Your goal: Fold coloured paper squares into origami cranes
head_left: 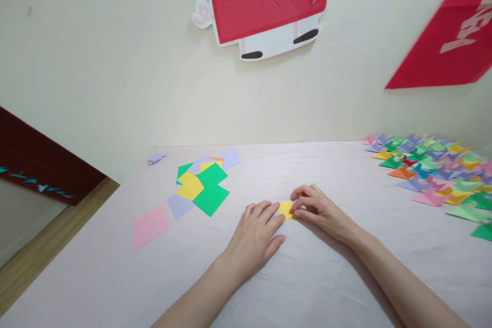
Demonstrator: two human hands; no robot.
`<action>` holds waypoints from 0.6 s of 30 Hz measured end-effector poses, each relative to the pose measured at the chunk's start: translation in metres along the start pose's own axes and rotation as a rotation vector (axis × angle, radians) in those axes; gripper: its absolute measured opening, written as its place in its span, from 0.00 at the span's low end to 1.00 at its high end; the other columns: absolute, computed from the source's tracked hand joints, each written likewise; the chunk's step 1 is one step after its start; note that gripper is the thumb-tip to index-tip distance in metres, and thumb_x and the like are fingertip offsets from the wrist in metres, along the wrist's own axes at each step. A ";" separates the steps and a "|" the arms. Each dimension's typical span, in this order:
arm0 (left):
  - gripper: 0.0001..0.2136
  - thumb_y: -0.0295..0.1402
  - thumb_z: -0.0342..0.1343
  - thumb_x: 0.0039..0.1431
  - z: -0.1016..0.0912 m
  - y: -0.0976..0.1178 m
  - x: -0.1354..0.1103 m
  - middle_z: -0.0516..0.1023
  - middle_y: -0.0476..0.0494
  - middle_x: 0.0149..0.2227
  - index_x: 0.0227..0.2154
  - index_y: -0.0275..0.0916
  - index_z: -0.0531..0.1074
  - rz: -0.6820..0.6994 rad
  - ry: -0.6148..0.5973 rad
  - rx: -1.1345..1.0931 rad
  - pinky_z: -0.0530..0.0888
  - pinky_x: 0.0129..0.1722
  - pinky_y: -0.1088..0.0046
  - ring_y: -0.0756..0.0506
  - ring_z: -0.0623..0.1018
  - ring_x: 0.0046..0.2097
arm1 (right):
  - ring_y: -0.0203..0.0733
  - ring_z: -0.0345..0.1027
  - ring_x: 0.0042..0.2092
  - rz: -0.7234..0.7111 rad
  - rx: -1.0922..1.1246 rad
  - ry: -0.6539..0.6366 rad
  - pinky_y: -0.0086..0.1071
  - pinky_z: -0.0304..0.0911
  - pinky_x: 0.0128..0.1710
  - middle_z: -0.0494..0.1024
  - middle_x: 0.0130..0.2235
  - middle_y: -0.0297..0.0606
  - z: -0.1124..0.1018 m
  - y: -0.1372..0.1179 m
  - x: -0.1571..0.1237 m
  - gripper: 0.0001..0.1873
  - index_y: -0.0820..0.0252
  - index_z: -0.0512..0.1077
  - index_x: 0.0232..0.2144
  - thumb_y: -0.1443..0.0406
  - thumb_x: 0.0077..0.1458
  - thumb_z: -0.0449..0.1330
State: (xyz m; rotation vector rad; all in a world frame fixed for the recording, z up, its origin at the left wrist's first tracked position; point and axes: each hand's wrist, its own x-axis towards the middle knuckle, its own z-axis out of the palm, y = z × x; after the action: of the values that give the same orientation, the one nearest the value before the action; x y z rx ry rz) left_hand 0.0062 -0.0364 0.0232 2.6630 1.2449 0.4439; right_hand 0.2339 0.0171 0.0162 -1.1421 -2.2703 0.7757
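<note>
A small piece of yellow paper point(285, 209) lies on the pale cloth between my hands. My left hand point(257, 233) rests palm down, fingers stretched out, with its fingertips on the paper's left edge. At the right edge, my right hand point(315, 210) has its thumb and curled fingers closed on the paper. The fingers cover both ends of the paper, so how it is folded cannot be made out.
Loose paper squares in green point(210, 200), yellow point(189, 186), lilac point(180, 206) and pink point(150, 226) lie left. Several rows of folded paper pieces point(430, 197) stand right. A wall point(269, 107) borders the far edge; a small lilac folded paper point(156, 159) sits back left.
</note>
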 end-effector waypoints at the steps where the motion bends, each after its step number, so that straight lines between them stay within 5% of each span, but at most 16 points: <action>1: 0.15 0.35 0.56 0.63 0.000 0.000 0.000 0.67 0.42 0.60 0.52 0.41 0.67 0.001 0.003 -0.006 0.63 0.57 0.56 0.39 0.63 0.61 | 0.47 0.64 0.47 0.010 -0.006 0.005 0.44 0.60 0.50 0.73 0.43 0.38 0.001 0.000 0.002 0.08 0.51 0.76 0.31 0.62 0.60 0.57; 18: 0.09 0.31 0.53 0.64 0.002 0.002 0.004 0.72 0.41 0.52 0.46 0.39 0.67 -0.001 -0.029 -0.058 0.65 0.54 0.59 0.40 0.68 0.54 | 0.45 0.65 0.40 0.122 -0.160 0.153 0.41 0.58 0.43 0.75 0.36 0.37 0.022 -0.004 0.011 0.06 0.55 0.70 0.26 0.67 0.55 0.58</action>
State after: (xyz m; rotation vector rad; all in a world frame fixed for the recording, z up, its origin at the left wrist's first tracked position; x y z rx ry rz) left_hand 0.0109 -0.0351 0.0229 2.6113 1.2057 0.4334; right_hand 0.2120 0.0178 0.0052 -1.3749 -2.1824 0.5379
